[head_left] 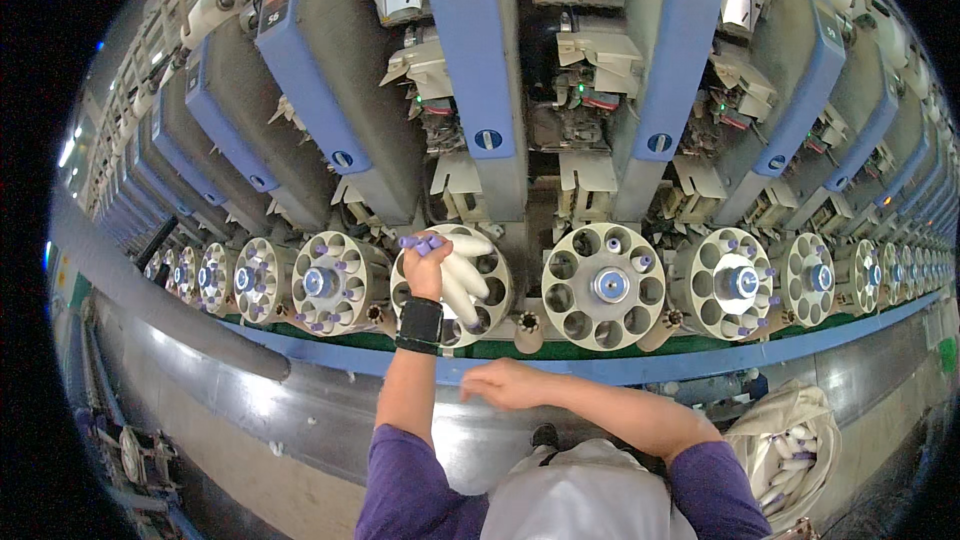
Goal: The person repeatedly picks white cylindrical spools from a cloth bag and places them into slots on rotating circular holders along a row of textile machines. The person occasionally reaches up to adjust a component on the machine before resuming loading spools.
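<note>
My left hand (427,265), with a black band around its wrist, is closed round several white yarn bobbins (463,275). Their purple tube ends stick out past the fingers, and the yarn-wound bodies fan out to the right. The bunch is in front of a round cream magazine (507,285) with a ring of pockets, hiding much of its face. Lower and to the right, my right hand (505,383) hangs in front of the blue rail, its fingers loosely bent and apart, with nothing seen in them.
A similar magazine (612,318) to the right has a few bobbins in its upper pockets. More magazines line the machine both ways, below blue-fronted units (478,60). A blue rail (590,368) runs beneath them. At lower right is a cloth sack (822,420) of bobbins.
</note>
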A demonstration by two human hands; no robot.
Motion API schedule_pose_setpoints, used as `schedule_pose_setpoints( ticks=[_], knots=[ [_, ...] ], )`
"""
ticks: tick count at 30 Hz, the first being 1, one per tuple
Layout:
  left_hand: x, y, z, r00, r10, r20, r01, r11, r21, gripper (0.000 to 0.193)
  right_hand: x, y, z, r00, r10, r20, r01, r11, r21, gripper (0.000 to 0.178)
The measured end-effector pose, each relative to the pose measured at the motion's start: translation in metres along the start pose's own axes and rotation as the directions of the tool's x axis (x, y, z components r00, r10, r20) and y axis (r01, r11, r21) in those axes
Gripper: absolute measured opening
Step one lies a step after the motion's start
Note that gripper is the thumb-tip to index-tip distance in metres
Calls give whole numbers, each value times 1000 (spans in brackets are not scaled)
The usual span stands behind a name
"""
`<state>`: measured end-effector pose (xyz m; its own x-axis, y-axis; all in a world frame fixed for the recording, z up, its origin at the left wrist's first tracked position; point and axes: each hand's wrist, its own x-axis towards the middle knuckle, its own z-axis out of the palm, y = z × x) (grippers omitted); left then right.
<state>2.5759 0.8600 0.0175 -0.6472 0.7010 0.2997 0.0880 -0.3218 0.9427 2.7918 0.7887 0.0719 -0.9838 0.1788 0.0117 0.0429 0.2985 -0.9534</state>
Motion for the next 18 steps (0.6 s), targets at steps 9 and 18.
schedule_pose_setpoints(
  ticks=[9,18],
  knots=[
    [-33,6,6,802,-148,579,401,852,-338,29,81,-52,-70,944,-136,-301,72,975,-212,18],
    [58,42,-78,909,-416,-15,399,880,-258,29,104,-56,-122,750,-118,-650,219,973,76,22]
  ],
)
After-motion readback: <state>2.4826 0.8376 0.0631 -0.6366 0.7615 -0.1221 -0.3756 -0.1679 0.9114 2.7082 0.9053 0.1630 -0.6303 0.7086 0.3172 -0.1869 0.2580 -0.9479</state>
